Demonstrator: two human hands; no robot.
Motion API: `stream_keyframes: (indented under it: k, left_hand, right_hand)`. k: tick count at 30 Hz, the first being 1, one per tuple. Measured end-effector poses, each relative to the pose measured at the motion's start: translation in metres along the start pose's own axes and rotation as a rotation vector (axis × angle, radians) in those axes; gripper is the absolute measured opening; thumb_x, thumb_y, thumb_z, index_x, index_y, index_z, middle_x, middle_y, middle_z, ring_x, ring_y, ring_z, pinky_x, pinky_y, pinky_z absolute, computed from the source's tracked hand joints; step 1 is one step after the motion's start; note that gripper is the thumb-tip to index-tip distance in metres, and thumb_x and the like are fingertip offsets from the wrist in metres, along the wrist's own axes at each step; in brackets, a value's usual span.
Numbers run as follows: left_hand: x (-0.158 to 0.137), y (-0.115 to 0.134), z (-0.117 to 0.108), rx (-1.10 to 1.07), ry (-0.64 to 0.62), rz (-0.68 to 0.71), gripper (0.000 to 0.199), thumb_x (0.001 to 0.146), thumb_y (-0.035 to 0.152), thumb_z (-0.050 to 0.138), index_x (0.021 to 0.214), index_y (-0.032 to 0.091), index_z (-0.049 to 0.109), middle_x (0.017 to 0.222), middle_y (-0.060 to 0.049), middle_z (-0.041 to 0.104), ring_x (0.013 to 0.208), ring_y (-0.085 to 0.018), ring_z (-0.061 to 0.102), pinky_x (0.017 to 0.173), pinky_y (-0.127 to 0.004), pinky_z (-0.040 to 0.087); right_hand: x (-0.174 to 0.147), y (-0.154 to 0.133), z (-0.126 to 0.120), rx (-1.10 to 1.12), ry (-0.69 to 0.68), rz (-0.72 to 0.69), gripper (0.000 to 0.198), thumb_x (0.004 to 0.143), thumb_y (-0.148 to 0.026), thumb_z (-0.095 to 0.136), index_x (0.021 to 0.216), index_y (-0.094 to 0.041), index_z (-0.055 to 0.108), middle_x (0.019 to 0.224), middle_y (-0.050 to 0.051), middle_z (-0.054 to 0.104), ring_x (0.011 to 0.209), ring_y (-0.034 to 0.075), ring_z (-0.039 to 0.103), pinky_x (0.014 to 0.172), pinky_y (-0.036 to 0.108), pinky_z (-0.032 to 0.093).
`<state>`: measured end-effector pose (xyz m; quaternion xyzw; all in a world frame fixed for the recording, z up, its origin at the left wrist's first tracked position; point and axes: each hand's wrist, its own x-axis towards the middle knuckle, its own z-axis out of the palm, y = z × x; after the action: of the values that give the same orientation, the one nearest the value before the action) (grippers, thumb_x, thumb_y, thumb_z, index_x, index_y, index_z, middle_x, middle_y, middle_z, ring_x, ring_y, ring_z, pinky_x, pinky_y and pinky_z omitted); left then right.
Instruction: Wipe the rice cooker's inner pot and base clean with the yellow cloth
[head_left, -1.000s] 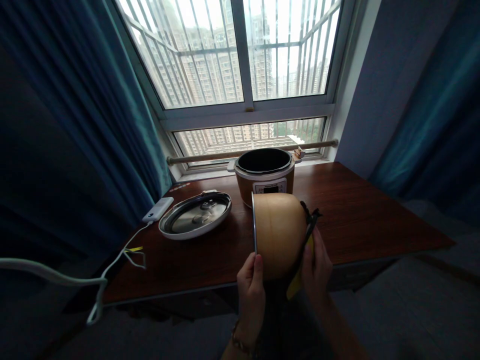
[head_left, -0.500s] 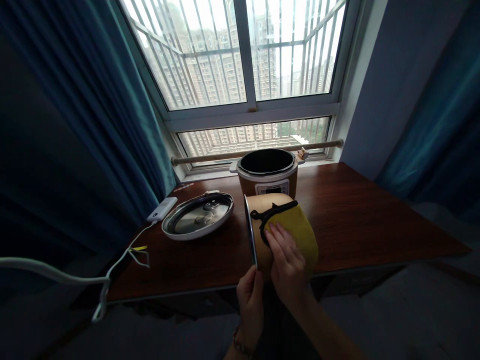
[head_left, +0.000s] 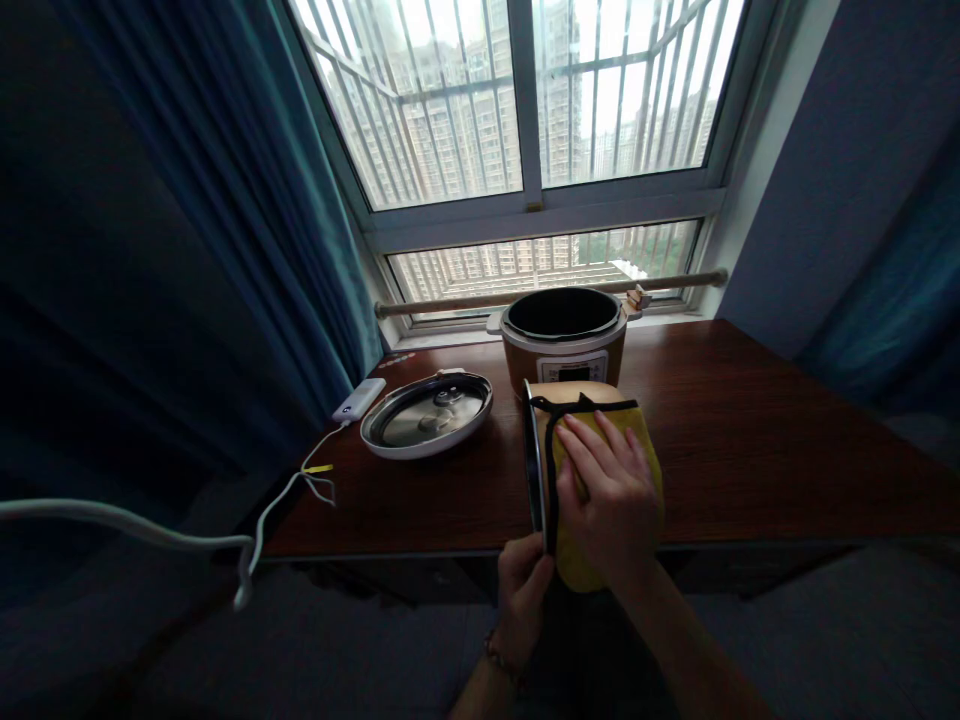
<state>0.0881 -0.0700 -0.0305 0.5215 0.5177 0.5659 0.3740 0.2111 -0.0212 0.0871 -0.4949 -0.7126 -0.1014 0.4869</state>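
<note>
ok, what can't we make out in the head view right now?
All in the head view:
Most of the inside of the pot: faces away.
Pot wall beneath the yellow cloth: covered by cloth and right hand.
Right palm: turned from the camera.
Lower front of the cooker: behind the pot.
Lettering on its panel: too small.
White cable: cut by left edge.

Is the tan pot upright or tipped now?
Tipped: the tan pot is sideways, its rim near vertical. The left hand grips the rim; the right hand presses a yellow cloth against its side.

Right hand (head_left: 606, 492) on yellow cloth (head_left: 583, 560) against sideways pot (head_left: 570, 389)
</note>
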Motion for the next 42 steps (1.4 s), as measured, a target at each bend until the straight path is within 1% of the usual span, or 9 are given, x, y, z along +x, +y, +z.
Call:
stream_keyframes:
  k: [6, 12, 18, 26, 30, 33, 37, 40, 42]
  left_hand:
    - [0.005, 0.011, -0.003, 0.112, -0.131, 0.097, 0.054, 0.077, 0.063, 0.048, 0.077, 0.015, 0.073, 0.070, -0.006, 0.068, 0.066, -0.018, 0.055, 0.064, -0.026, 0.043]
    - [0.004, 0.012, -0.005, 0.116, -0.282, 0.216, 0.051, 0.084, 0.056, 0.043, 0.074, 0.015, 0.072, 0.067, -0.005, 0.066, 0.063, -0.016, 0.055, 0.063, -0.024, 0.043]
    - [0.003, 0.009, -0.010, 0.122, -0.340, 0.236, 0.046, 0.088, 0.048, 0.041, 0.101, 0.015, 0.070, 0.083, -0.008, 0.071, 0.074, -0.019, 0.061, 0.071, -0.027, 0.048]
    - [0.000, -0.020, -0.019, 0.241, -0.351, 0.425, 0.038, 0.090, 0.025, 0.040, 0.125, 0.018, 0.054, 0.123, -0.011, 0.060, 0.115, -0.023, 0.055, 0.096, -0.037, 0.044]
    - [-0.010, -0.006, -0.022, 0.323, -0.275, 0.454, 0.043, 0.085, 0.024, 0.050, 0.128, 0.018, 0.051, 0.128, -0.012, 0.056, 0.119, -0.025, 0.051, 0.100, -0.039, 0.041]
    - [-0.010, 0.023, -0.016, 0.199, -0.180, 0.326, 0.045, 0.083, 0.034, 0.054, 0.125, 0.016, 0.054, 0.122, -0.013, 0.060, 0.111, -0.026, 0.056, 0.095, -0.036, 0.045]
    - [0.004, 0.056, 0.001, -0.063, -0.020, -0.008, 0.040, 0.085, 0.047, 0.049, 0.101, 0.013, 0.063, 0.091, -0.007, 0.068, 0.083, -0.019, 0.062, 0.073, -0.025, 0.050]
    - [0.012, 0.058, 0.010, -0.102, 0.108, -0.094, 0.038, 0.082, 0.051, 0.052, 0.073, 0.014, 0.059, 0.064, 0.001, 0.057, 0.058, -0.011, 0.051, 0.053, -0.018, 0.042]
    - [0.013, 0.051, 0.013, -0.102, 0.139, -0.094, 0.039, 0.082, 0.051, 0.052, 0.067, 0.015, 0.054, 0.060, 0.003, 0.050, 0.054, -0.009, 0.044, 0.050, -0.017, 0.038]
  right_hand:
    - [-0.001, 0.029, -0.007, -0.025, 0.075, 0.088, 0.032, 0.084, -0.022, 0.050, 0.114, -0.021, 0.062, 0.121, 0.001, 0.061, 0.121, 0.025, 0.046, 0.103, 0.049, 0.033]
    - [-0.002, 0.047, -0.011, 0.180, 0.163, 0.279, 0.032, 0.087, -0.023, 0.044, 0.114, -0.016, 0.062, 0.119, 0.007, 0.061, 0.114, 0.021, 0.053, 0.100, 0.042, 0.041]
    - [-0.011, 0.044, -0.010, 0.165, 0.186, 0.264, 0.034, 0.087, -0.021, 0.045, 0.117, -0.018, 0.060, 0.121, 0.007, 0.060, 0.117, 0.021, 0.050, 0.101, 0.044, 0.040]
    - [-0.036, 0.044, -0.003, 0.133, 0.265, 0.168, 0.040, 0.086, -0.013, 0.045, 0.125, -0.020, 0.053, 0.126, 0.007, 0.056, 0.124, 0.024, 0.044, 0.101, 0.048, 0.038]
    - [-0.048, 0.041, -0.004, 0.105, 0.258, 0.147, 0.042, 0.086, -0.012, 0.045, 0.127, -0.020, 0.050, 0.129, 0.008, 0.054, 0.126, 0.026, 0.042, 0.101, 0.051, 0.037]
    - [-0.055, 0.036, -0.004, 0.074, 0.267, 0.133, 0.044, 0.085, -0.013, 0.047, 0.129, -0.020, 0.049, 0.130, 0.008, 0.053, 0.127, 0.028, 0.040, 0.100, 0.053, 0.037]
    - [-0.068, 0.030, 0.000, 0.011, 0.237, 0.088, 0.054, 0.083, -0.024, 0.052, 0.135, -0.017, 0.040, 0.135, 0.013, 0.046, 0.129, 0.034, 0.034, 0.099, 0.059, 0.035]
    - [-0.077, 0.029, 0.004, -0.020, 0.211, 0.047, 0.068, 0.080, -0.032, 0.056, 0.140, -0.013, 0.031, 0.137, 0.017, 0.041, 0.131, 0.038, 0.029, 0.097, 0.062, 0.034]
    - [-0.081, 0.031, 0.007, -0.016, 0.211, 0.036, 0.068, 0.082, -0.032, 0.053, 0.142, -0.013, 0.027, 0.138, 0.017, 0.040, 0.131, 0.037, 0.029, 0.097, 0.061, 0.035]
